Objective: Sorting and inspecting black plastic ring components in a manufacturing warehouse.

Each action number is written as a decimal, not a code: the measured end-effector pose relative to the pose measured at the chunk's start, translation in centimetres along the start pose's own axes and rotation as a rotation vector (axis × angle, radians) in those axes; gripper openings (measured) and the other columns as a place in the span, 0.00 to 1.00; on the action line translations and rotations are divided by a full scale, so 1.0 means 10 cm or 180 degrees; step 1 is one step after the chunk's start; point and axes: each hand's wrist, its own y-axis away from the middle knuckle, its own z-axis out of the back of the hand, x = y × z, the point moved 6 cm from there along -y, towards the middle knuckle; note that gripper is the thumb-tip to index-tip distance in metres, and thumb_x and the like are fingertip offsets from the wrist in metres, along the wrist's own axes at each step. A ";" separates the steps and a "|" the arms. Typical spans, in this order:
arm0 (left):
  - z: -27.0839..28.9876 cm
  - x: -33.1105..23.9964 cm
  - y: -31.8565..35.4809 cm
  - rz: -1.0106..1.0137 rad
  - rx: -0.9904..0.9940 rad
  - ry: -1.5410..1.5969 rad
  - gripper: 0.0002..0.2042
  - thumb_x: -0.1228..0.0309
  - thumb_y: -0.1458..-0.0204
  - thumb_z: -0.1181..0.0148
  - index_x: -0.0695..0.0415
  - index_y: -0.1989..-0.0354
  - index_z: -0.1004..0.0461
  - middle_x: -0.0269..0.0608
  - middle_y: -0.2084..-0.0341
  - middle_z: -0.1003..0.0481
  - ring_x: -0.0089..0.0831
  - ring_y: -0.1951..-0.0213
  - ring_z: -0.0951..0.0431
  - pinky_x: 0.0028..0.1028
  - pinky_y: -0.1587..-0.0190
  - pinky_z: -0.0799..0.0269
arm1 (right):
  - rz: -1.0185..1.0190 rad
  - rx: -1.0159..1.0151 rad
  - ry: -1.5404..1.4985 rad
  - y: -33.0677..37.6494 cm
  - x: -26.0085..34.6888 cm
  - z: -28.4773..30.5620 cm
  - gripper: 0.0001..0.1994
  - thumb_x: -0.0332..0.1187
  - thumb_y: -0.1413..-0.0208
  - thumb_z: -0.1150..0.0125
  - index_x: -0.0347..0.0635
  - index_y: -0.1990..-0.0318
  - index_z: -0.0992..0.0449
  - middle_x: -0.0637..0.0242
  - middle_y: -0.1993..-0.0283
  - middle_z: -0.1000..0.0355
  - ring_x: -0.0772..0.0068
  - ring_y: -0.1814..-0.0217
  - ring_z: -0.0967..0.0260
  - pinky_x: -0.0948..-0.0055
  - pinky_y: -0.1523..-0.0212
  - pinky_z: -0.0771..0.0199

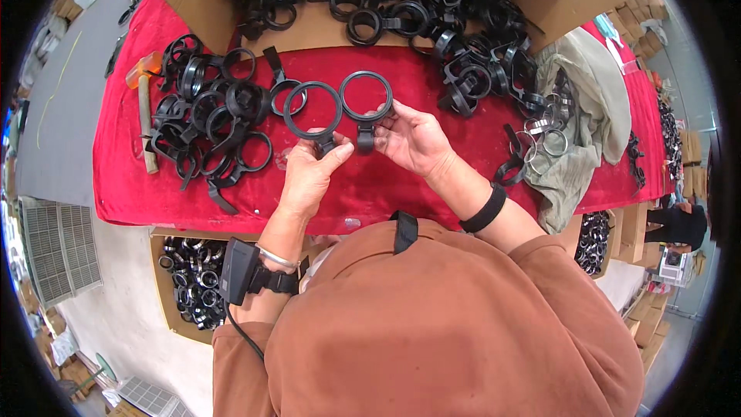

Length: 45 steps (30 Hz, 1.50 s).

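Over the red cloth, my left hand [312, 166] pinches a black ring with a tab [290, 100] by its lower end, the round opening facing up. Close beside it, my right hand [417, 139] grips a second black ring with a tab [366, 74], fingers on its lower right rim. The two rings sit side by side, nearly touching. Just behind the left ring, another black ring with a long tab [275, 62] lies on the cloth, a silvery band showing in it. A heap of black rings [208, 108] lies left of my hands.
A cardboard box [309, 31] spilling black rings stands at the far side. A green-grey cloth [587, 100] with silvery metal rings [554, 141] lies at right. A wooden-handled tool [145, 123] rests at left. Below the table edge is a carton of rings [193, 282]. A person [679, 228] stands far right.
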 end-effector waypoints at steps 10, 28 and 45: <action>-0.02 0.02 0.02 0.0158 -0.0077 -0.0160 0.14 0.79 0.60 0.35 0.63 0.64 0.30 0.38 0.69 0.27 0.23 0.66 0.27 0.23 0.61 0.30 | -0.0092 0.0489 -0.0572 0.01 -0.11 -0.09 0.14 0.40 0.39 0.58 0.42 0.61 0.29 0.64 0.61 0.29 0.72 0.64 0.35 0.71 0.62 0.32; 1.73 -2.13 -0.57 -0.2460 -0.2696 -0.5547 0.17 0.70 0.53 0.42 0.65 0.55 0.31 0.42 0.65 0.26 0.29 0.61 0.26 0.30 0.56 0.32 | 0.2085 -0.2265 0.6569 0.49 1.04 0.47 0.14 0.42 0.51 0.42 0.39 0.71 0.28 0.51 0.70 0.29 0.48 0.65 0.30 0.55 0.64 0.30; -0.24 0.50 -0.39 0.1639 -0.0230 0.0551 0.10 0.57 0.46 0.48 0.50 0.67 0.29 0.30 0.71 0.26 0.28 0.62 0.28 0.35 0.55 0.39 | 0.3197 -0.2062 0.6867 0.70 1.09 0.46 0.23 0.24 0.60 0.41 0.45 0.52 0.33 0.52 0.48 0.40 0.51 0.54 0.37 0.61 0.61 0.28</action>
